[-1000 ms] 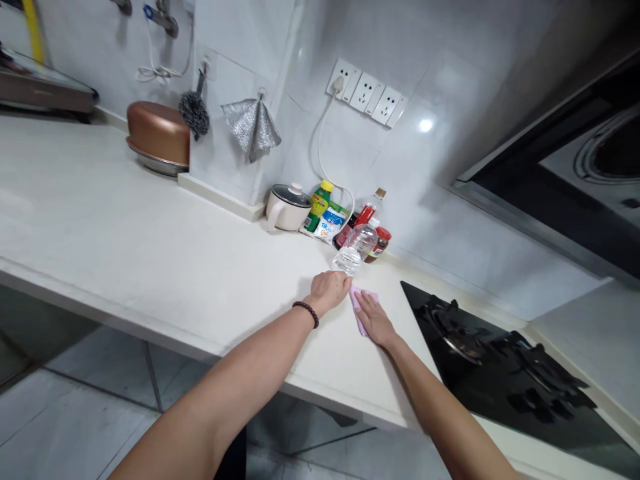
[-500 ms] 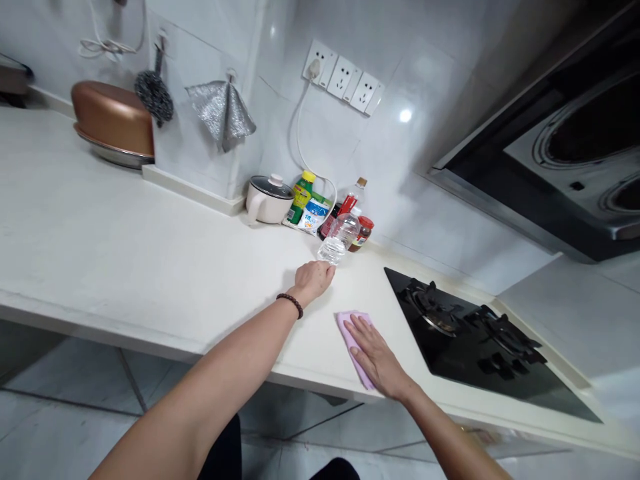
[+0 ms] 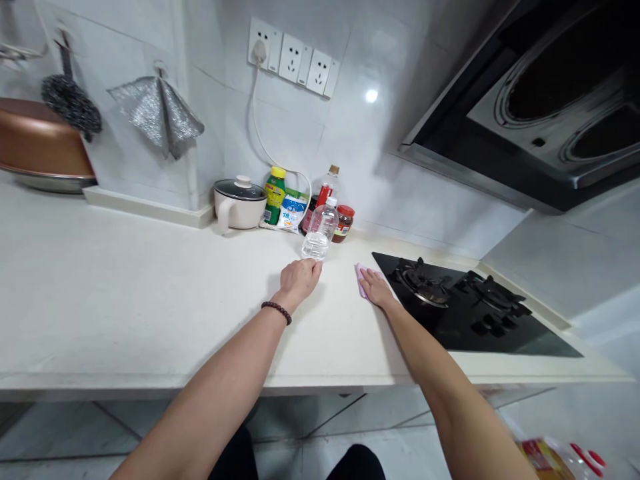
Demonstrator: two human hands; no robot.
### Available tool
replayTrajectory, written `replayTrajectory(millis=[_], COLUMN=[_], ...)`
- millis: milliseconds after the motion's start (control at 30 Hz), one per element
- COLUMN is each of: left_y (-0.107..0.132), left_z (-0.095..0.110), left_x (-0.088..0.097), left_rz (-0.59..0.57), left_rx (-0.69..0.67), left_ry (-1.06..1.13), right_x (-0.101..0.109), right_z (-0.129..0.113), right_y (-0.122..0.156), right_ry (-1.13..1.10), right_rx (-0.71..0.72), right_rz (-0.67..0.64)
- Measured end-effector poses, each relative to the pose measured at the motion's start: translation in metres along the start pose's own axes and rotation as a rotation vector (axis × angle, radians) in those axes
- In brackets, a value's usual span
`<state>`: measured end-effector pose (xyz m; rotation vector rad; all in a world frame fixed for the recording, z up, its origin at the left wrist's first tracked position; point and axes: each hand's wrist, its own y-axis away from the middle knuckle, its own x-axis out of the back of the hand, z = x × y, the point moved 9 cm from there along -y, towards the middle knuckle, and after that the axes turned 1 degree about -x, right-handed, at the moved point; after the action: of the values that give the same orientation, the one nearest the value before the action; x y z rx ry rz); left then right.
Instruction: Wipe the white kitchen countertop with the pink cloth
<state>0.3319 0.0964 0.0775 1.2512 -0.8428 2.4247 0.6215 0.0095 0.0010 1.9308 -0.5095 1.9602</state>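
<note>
A clear plastic bottle (image 3: 320, 230) with a white cap leans away from me over the counter. My left hand (image 3: 299, 280), a dark bead bracelet at its wrist, is closed around the bottle's near end, which the fingers hide. To the right, my right hand (image 3: 375, 287) lies flat with fingers stretched on a pink cloth (image 3: 361, 288), pressing it to the white counter (image 3: 200, 313). Part of the cloth is hidden under the palm. The hand and cloth are close to the left edge of the black gas stove (image 3: 480, 320).
Along the wall stand a lidded cream pot (image 3: 241, 208), a green bottle (image 3: 275, 197), a white packet (image 3: 291, 213) and a red-lidded jar (image 3: 343, 223). A range hood (image 3: 540, 127) overhangs the stove. An oil bottle (image 3: 563, 460) shows at lower right.
My right hand has slid the pink cloth away from the counter's front edge, toward the wall and stove. My left hand still grips the bottle. The view has shifted right.
</note>
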Motion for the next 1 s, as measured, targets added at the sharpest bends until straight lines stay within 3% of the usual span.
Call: replayTrajectory(millis=[133,233,333,467,567,733,867,1000], left_y=[-0.001,-0.002,-0.004,-0.005,-0.005,-0.002,-0.007,-0.031], left_z=[0.001,-0.002,-0.008,-0.020,-0.031,-0.037,-0.042,-0.046], left_x=[-0.001,-0.001,-0.001,-0.001,0.000,0.005,-0.009,-0.021], left_rz=[0.013,0.026,0.034,0.048,0.068,0.203,0.216,0.190], left_rx=[-0.010,-0.003,0.015,0.046,0.095,0.121,0.165,0.252], left_ry=[-0.025,-0.033,-0.034,-0.032,0.011,0.202,0.440,0.625], right_x=[0.002,-0.002,-0.006,-0.006,-0.005,-0.005,-0.006,-0.006], right_z=[-0.008,-0.024,-0.046,-0.064,-0.038,0.036,0.046,0.042], right_y=[-0.003,0.009,0.038,0.101,0.147,0.175,0.175,0.174], right_ry=[-0.011,-0.020,-0.026,-0.068,-0.117,-0.145,-0.175,-0.203], right_rx=[-0.041,-0.012,0.092,0.339,0.422,0.258,0.231,0.227], right_rz=[0.006,-0.005,-0.018,-0.008,0.007,0.102,0.151,0.169])
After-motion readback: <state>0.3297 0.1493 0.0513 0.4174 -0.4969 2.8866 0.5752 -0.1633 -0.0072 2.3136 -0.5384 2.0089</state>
